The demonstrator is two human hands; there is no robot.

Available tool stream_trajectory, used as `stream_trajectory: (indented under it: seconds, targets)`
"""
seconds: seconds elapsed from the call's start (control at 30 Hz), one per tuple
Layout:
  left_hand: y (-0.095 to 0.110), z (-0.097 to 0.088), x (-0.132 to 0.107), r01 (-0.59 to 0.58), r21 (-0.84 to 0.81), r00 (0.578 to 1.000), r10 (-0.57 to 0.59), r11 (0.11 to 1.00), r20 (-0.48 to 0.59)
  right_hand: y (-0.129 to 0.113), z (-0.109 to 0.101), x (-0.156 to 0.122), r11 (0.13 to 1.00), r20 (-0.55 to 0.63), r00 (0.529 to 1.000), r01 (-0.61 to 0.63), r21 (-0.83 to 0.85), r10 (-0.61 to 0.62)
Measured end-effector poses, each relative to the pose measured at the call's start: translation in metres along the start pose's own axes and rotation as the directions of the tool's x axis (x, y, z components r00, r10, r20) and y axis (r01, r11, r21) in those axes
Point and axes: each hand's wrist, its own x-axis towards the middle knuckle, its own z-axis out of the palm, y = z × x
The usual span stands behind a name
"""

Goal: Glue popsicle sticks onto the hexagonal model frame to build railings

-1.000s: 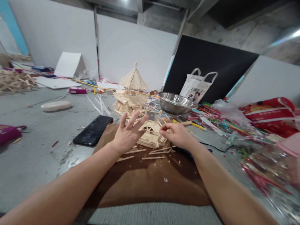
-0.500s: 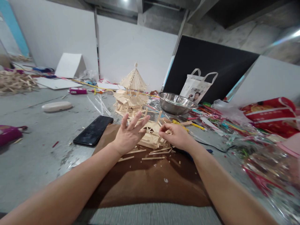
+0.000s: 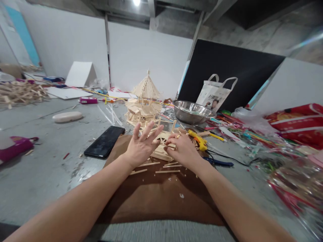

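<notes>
My left hand (image 3: pixel 141 148) has its fingers spread at the left side of a small wooden-stick frame (image 3: pixel 161 155); whether its thumb touches the frame is unclear. At the frame's right side, my right hand (image 3: pixel 183 149) pinches a thin wooden stick (image 3: pixel 170 146) between thumb and fingers, low over the frame. Both hands hide much of the frame, though upright posts show behind them. Several loose sticks (image 3: pixel 168 171) lie in front on a brown cloth (image 3: pixel 156 198). Just behind stands a tiered stick pavilion (image 3: pixel 146 88) with a pointed roof.
A black phone (image 3: pixel 104 142) lies to the left. On the right are a yellow glue gun (image 3: pixel 199 140), a blue-handled tool (image 3: pixel 219 163) and a cable. Farther back stand a metal bowl (image 3: pixel 193 112) and a white bag (image 3: pixel 214 92). Plastic scraps litter the right side.
My right hand has moved left and inward over the frame, uncovering the glue gun and the blue-handled tool. My left hand stays spread in nearly the same place. The view has shifted slightly.
</notes>
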Motion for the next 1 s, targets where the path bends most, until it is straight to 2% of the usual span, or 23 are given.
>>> stream_trajectory:
  seconds: [0.17,0.23,0.27,0.33,0.4,0.47,0.5,0.6,0.67,0.73,0.8,0.87,1.0]
  targets:
    - [-0.002,-0.010,0.002,0.028,-0.080,1.000,-0.028,0.996,0.005,-0.004,0.008,0.002,1.000,-0.039,0.999,0.011,-0.026,-0.012]
    - [-0.006,-0.018,0.003,0.151,-0.174,0.988,-0.151,0.973,0.016,-0.003,0.010,0.002,1.000,-0.064,0.998,-0.011,-0.016,0.010]
    - [-0.010,-0.022,0.004,0.261,-0.226,0.965,-0.261,0.939,0.029,-0.003,0.011,0.002,1.000,-0.078,0.997,-0.019,-0.003,0.019]
    - [-0.016,-0.027,0.004,0.489,-0.317,0.871,-0.473,0.812,0.132,-0.002,0.013,0.001,0.999,-0.105,0.994,-0.022,0.028,0.025]
    - [-0.022,-0.027,0.003,0.694,-0.338,0.720,-0.605,0.635,0.340,0.000,0.013,-0.001,0.998,-0.121,0.992,-0.013,0.054,0.019]
    - [-0.025,-0.025,0.003,0.811,-0.308,0.578,-0.600,0.497,0.553,0.000,0.014,-0.001,0.997,-0.129,0.992,-0.005,0.072,0.014]
    - [-0.026,-0.023,0.003,0.843,-0.302,0.527,-0.568,0.446,0.632,0.000,0.014,-0.001,0.997,-0.130,0.991,-0.004,0.078,0.014]
    - [-0.023,-0.019,0.003,0.903,-0.331,0.426,-0.477,0.272,0.769,0.000,0.014,-0.002,0.996,-0.136,0.991,-0.005,0.086,0.017]
    - [-0.020,-0.018,0.003,0.926,-0.350,0.377,-0.418,0.143,0.826,-0.001,0.014,-0.002,0.996,-0.143,0.990,-0.006,0.090,0.019]
    - [-0.017,-0.018,0.003,0.929,-0.364,0.364,-0.350,0.068,0.863,-0.001,0.014,-0.002,0.995,-0.149,0.989,-0.003,0.102,0.018]
    - [-0.016,-0.019,0.003,0.922,-0.386,0.379,-0.307,0.040,0.873,0.000,0.015,-0.002,0.993,-0.144,0.989,0.004,0.121,0.013]
    - [-0.015,-0.019,0.003,0.917,-0.397,0.391,-0.300,0.044,0.870,0.000,0.015,-0.002,0.991,-0.137,0.991,0.014,0.137,0.005]
    - [-0.015,-0.018,0.004,0.921,-0.385,0.382,-0.329,0.057,0.864,0.001,0.015,-0.002,0.989,-0.133,0.991,0.022,0.146,-0.003]
